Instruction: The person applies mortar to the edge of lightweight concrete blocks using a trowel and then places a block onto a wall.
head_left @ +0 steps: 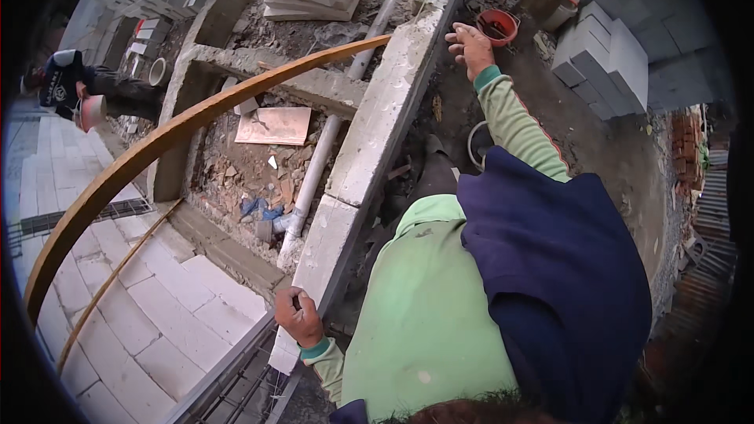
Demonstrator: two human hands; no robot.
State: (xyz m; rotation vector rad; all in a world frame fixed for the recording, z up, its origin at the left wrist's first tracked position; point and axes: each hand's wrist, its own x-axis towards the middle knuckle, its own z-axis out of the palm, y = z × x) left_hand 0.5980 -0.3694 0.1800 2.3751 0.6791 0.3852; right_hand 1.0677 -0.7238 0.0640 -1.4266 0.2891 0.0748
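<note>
At lower centre, the left hand (298,319) is curling over a mid-frame concrete beam (361,155), any hold unclear; at upper right, the right hand (473,49) is hovering empty, fingers half bent, beside a red bucket (514,29).

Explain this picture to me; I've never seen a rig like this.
There is no machine here, just a person's two bare hands. The single picture comes from a wide fisheye camera worn on the head and looking down, so straight edges bend near the rim.

The left hand is curled by the near end of a long concrete beam. The right hand is open, near a red bucket. Nothing shows in either hand.

Left of the beam, a pale pipe and a flat tan panel lie among rubble. A long wooden strip seems to arc across.
</note>
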